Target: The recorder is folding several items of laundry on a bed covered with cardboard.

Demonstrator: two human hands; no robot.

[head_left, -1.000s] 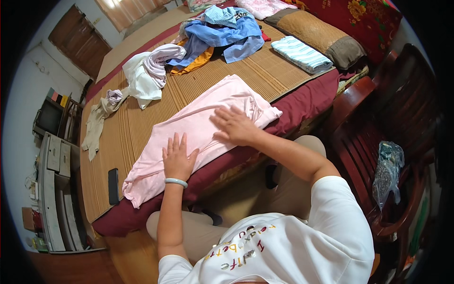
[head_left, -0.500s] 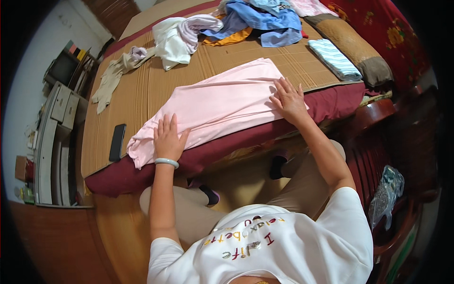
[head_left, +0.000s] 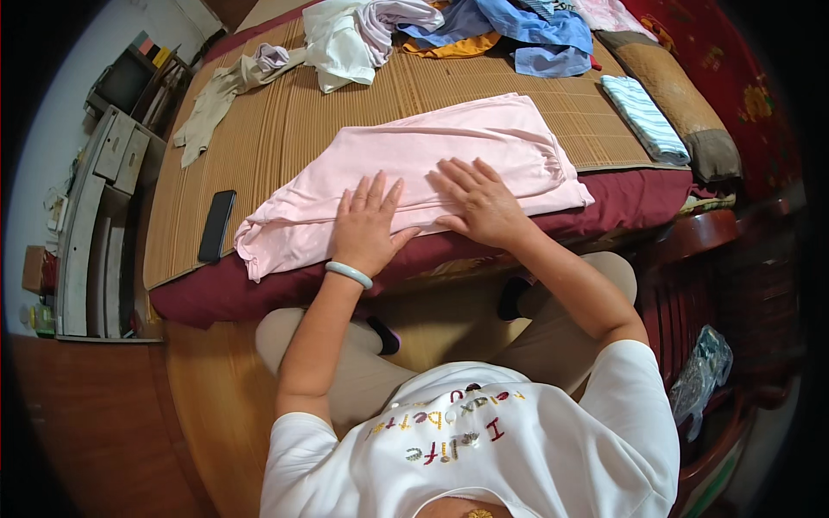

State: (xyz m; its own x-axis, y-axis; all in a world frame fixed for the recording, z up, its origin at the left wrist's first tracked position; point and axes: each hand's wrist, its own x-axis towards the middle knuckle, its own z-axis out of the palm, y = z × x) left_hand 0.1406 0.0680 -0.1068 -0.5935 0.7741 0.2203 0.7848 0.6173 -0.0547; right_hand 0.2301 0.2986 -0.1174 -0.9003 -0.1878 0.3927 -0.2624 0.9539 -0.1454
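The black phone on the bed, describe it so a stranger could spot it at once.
Start at the woven mat covering the bed. Near its left front corner, left of the pink garment, lies the phone: the only flat, black, rigid slab among soft clothes.

— How's the light?
— Soft and even, daylight-bright; only faint shadows lie under the fingers (head_left: 380, 192) on the pink cloth (head_left: 414, 164).
— Sharp?
— Crisp around the fingers. Farther out, straight edges bow and the rim falls into a black vignette. No glare.
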